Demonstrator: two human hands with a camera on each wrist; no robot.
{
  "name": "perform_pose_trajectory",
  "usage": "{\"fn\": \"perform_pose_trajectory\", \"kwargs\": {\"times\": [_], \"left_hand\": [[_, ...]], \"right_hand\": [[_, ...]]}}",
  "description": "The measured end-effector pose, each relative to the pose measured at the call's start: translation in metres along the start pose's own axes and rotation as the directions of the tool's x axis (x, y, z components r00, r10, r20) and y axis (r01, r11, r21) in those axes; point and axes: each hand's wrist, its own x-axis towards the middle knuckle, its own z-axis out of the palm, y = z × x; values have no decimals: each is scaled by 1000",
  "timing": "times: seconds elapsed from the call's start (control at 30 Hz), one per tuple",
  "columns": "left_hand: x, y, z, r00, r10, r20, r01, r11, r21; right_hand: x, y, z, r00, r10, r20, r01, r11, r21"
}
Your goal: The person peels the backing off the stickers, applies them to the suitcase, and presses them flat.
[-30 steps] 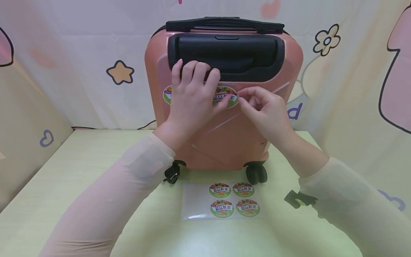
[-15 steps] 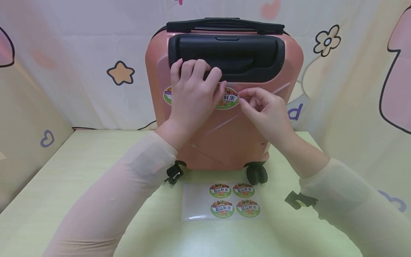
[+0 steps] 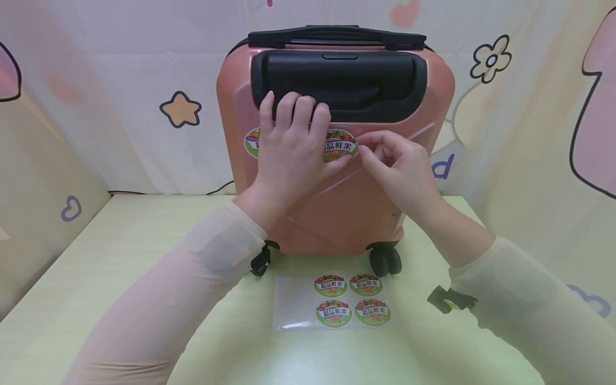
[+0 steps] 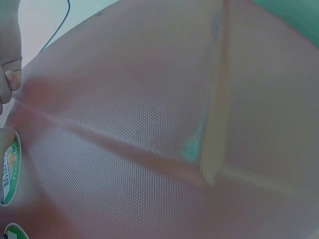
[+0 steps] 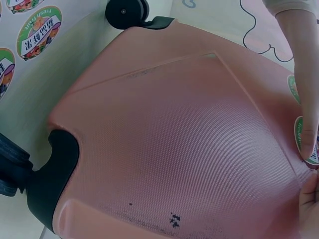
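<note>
A pink suitcase (image 3: 337,219) stands upright on the table, its black handle recess facing me. On its front, below the recess, lies an oval fruit sticker (image 3: 340,143). My left hand (image 3: 293,144) is spread over the shell, thumb along the sticker's lower edge and fingertips at the recess. With thumb and forefinger my right hand (image 3: 401,168) pinches the sticker's right edge. Another oval sticker (image 3: 251,143) is partly hidden behind the left hand. At the left border of the left wrist view, part of a sticker (image 4: 15,169) shows under a thumb.
A sticker sheet (image 3: 292,305) with several oval stickers lies on the table (image 3: 231,347) before the suitcase. Black wheels (image 3: 385,260) stand just behind it. A patterned cloth (image 3: 130,133) hangs at the back and sides.
My left thumb rises off the sticker's middle to its upper left, then comes down to its lower edge. The right hand stays at the sticker's right edge.
</note>
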Motion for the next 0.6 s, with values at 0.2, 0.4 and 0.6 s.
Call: {"fn": "perform_pose_trajectory", "kwargs": {"times": [0.2,0.4,0.6], "left_hand": [[0,3,-1,1000,-17,21,17,1000,9],[1,4,-1,1000,-20,23,20,1000,19],[3,4,-2,999,-33,-3,33,999,-1]], "right_hand": [[0,0,0,1000,-3,-1,3,1000,9],[-1,0,0,1000,-5,-3,5,1000,2],[-1,0,0,1000,-10,-1,10,1000,2]]}}
